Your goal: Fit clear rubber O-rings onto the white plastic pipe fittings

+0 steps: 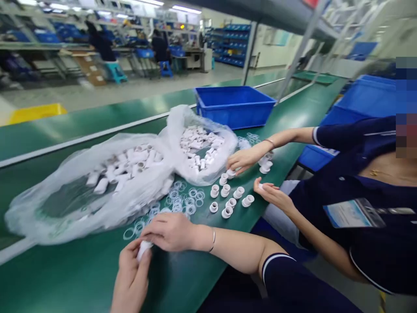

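My left hand (132, 274) holds a small white plastic fitting (143, 250) between thumb and fingers, just above the green table. Curled over the upper end of that same piece is my right hand (169, 232), its fingertips pressed against it; whether a ring is also in them cannot be seen. Beyond my hands, many thin clear rings (177, 200) lie loose on the table. To their right, several short white flanged sleeves (227, 212) stand upright.
Two clear plastic bags (65, 174) of white tube pieces lie open behind the rings. A blue bin (234, 106) stands farther back. At my right sits a co-worker, one hand (246, 158) at the sleeves, the other (273, 195) holding a white piece.
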Tool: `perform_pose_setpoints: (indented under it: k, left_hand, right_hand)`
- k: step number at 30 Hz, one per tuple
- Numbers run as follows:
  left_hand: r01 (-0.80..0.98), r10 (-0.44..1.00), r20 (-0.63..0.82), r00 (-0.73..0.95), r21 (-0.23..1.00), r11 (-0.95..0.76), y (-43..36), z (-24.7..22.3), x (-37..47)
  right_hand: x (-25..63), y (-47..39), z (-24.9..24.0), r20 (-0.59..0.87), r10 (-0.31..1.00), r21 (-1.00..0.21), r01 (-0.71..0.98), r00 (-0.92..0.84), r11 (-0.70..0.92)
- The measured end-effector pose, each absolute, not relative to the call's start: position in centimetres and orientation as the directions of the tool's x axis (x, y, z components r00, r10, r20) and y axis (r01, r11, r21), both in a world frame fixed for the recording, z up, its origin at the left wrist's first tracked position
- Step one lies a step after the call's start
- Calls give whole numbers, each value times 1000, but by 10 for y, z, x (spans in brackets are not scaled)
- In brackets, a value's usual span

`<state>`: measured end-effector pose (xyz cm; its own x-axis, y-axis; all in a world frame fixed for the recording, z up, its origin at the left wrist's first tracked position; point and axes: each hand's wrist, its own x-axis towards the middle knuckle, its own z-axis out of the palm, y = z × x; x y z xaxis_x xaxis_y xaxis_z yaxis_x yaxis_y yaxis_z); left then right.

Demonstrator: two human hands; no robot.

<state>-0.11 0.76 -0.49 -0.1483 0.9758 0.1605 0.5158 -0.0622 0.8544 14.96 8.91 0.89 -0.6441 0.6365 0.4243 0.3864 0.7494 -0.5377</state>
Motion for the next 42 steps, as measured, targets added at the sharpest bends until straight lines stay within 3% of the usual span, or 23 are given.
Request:
perform_pose_setpoints:
  k: [4,8,13,22,24,27,30,33,38,40,42]
  left_hand:
    - [409,988,-22,-153,909,83,-10,-15,-1]
    - [310,981,-89,-174,940,140,-10,-14,4]
    - [364,975,41,-220,931,43,-14,-13,10]
    - [535,960,242,-138,834,-133,-16,-2,18]
    - [575,950,297,-93,795,-193,-16,-1,17]
    - [629,918,396,-12,716,-301,-16,-1,14]
    - [599,873,487,41,687,-411,-15,-2,13]
    - [582,861,508,7,698,-417,-13,0,12]
    - [564,842,522,-134,739,-369,-13,-2,15]
    - [458,875,423,-236,843,-284,-14,-6,19]
    - [210,906,241,-348,962,-175,-15,-10,25]
  right_hand:
    - [150,81,6,437,606,-597,289,-664,748]
    - [153,77,7,461,632,-711,167,-623,684]
    - [155,72,10,437,731,-853,16,-525,522]
    - [156,74,10,216,772,-960,16,-597,281]
    - [155,75,8,126,777,-986,11,-616,168]
    - [154,80,4,-83,734,-992,-16,-674,-127]
    - [151,83,1,-253,636,-912,-40,-729,-409]
    - [149,81,2,-281,563,-828,-100,-778,-552]
    - [146,73,7,-141,630,-873,-204,-763,-443]
    - [145,72,6,-106,662,-908,-199,-742,-368]
    - [145,71,5,-70,680,-934,-193,-730,-302]
